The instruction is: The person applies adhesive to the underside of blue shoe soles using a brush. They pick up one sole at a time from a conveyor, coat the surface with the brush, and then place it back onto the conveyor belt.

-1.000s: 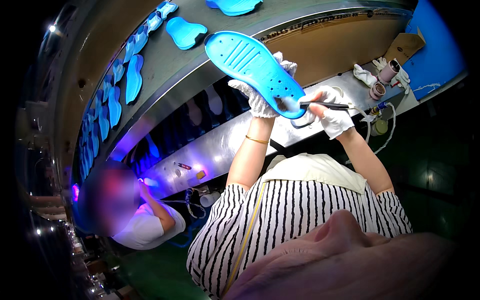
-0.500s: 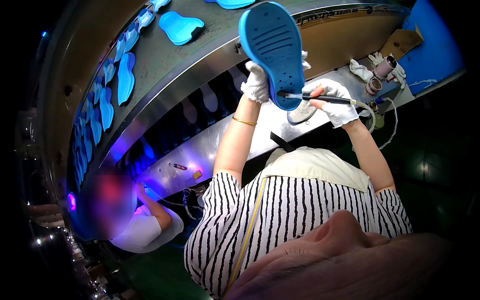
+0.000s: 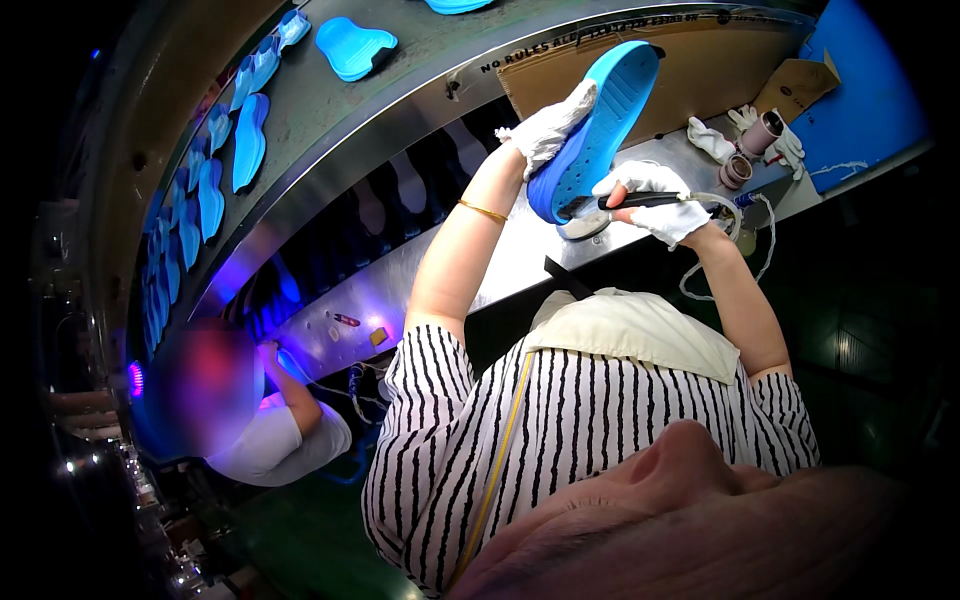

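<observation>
My left hand (image 3: pixel 556 128), in a white glove, is closed on the side of a blue shoe sole (image 3: pixel 612 105). The sole is held up at a tilt above the metal bench, its ridged end away from me and its dotted end toward me. In my gloved right hand (image 3: pixel 662 205) is a black-handled brush (image 3: pixel 640 200) with a pale tube trailing from its back end. The brush points at the near end of the sole; whether its tip touches there I cannot tell. Just below that end a greyish rounded piece (image 3: pixel 583 229) lies on the bench.
Beyond the bench (image 3: pixel 510 265) runs a curved conveyor belt (image 3: pixel 430 50) carrying several blue soles (image 3: pixel 250 143). On the right stand spools (image 3: pixel 765 132) beside white gloves (image 3: pixel 710 140) and cardboard (image 3: pixel 800 85). A co-worker (image 3: pixel 285 435) sits at the left. Darker soles lie under the conveyor.
The sole has tipped and turned, its far end swinging right and down, so its side wall now shows. My left hand has shifted along its edge. The right hand has dropped slightly with the brush.
</observation>
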Motion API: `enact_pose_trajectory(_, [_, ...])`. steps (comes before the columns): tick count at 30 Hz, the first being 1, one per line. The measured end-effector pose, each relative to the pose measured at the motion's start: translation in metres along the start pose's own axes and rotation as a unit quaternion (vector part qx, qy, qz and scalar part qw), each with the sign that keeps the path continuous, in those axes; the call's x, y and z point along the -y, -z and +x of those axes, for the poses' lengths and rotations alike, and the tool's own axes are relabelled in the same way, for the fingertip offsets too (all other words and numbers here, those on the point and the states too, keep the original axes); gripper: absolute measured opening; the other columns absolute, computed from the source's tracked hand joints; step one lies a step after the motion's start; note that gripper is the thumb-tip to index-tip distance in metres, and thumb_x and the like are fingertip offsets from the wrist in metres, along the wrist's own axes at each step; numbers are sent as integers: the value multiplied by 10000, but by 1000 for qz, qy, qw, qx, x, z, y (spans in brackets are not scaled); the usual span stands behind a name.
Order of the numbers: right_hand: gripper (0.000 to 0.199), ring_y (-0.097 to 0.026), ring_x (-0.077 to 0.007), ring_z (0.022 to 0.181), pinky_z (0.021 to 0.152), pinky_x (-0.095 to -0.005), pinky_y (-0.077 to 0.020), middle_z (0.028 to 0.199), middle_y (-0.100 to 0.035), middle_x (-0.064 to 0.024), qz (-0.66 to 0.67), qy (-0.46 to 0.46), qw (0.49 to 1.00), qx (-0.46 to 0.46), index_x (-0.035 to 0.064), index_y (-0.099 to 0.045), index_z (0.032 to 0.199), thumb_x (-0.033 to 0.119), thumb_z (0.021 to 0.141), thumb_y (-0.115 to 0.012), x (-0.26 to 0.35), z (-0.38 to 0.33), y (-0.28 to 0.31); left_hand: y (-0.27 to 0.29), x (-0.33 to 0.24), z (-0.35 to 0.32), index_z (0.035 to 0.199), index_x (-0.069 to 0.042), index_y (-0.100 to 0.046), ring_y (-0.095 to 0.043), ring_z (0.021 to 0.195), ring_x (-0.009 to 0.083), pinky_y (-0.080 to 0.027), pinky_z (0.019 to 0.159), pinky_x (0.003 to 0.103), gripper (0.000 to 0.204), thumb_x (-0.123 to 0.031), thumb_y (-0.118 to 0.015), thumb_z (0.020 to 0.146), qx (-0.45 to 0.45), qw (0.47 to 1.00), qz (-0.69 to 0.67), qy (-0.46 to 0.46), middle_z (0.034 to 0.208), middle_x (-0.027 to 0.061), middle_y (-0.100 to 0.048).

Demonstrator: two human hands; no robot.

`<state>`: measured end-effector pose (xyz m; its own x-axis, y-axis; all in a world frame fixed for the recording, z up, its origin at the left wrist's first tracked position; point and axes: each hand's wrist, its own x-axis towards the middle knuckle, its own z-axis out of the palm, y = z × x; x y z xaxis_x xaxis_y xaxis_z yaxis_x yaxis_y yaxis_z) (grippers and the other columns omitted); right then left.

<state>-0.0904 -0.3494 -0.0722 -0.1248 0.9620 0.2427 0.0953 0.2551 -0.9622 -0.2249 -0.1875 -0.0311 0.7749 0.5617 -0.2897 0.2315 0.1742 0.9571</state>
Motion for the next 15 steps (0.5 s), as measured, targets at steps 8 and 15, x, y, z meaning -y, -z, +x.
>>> enact_pose_trajectory(8, [148, -588, -152, 852, 789, -278, -479, 917, -625, -73, 13, -17, 1000, -14, 26, -611, 805, -61, 700, -669, 5, 2, 10, -12, -10, -9, 1208, -41, -563, -592, 810, 117, -508, 723, 266, 608, -542, -569, 864, -3, 999, 48, 20, 978, 84, -635])
enact_pose_trajectory(15, [162, -576, -160, 804, 759, -277, -484, 847, -598, -63, 38, -7, 999, -38, 12, -583, 770, -95, 674, -657, 14, 3, 23, -10, -4, -14, 1228, -36, -547, -619, 827, 149, -524, 733, 278, 728, -638, -548, 819, -12, 996, 79, 25, 1007, 117, -639])
